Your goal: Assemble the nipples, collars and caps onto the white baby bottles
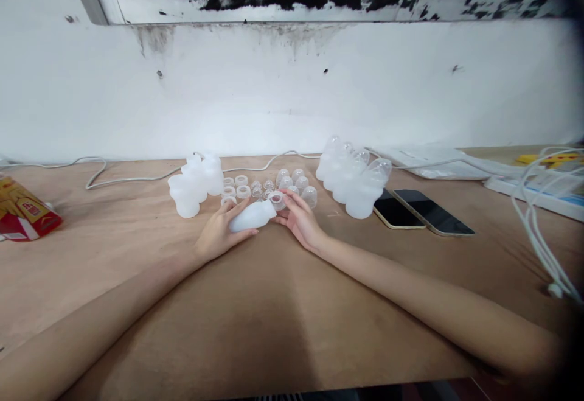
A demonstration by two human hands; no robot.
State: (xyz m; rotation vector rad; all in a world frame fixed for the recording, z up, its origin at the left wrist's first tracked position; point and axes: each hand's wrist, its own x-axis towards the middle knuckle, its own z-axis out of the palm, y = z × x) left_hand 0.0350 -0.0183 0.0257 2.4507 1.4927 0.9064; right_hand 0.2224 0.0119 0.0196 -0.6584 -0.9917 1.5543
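Observation:
My left hand is wrapped round a white translucent baby bottle, tilted with its neck toward the right. Between the fingers of my right hand is a white bottle collar ring, held right at the bottle's mouth. Whether the ring touches the neck I cannot tell. Just behind my hands lie several loose collar rings, clear bottle nipples and clear domed caps. Open bottles stand in a group on the left. Bottles with clear caps stand on the right.
Two phones lie right of the capped bottles. A red and yellow box is at the far left. White cables hang at the right, and a thin cord runs along the wall. Plastic bags lie at the back right.

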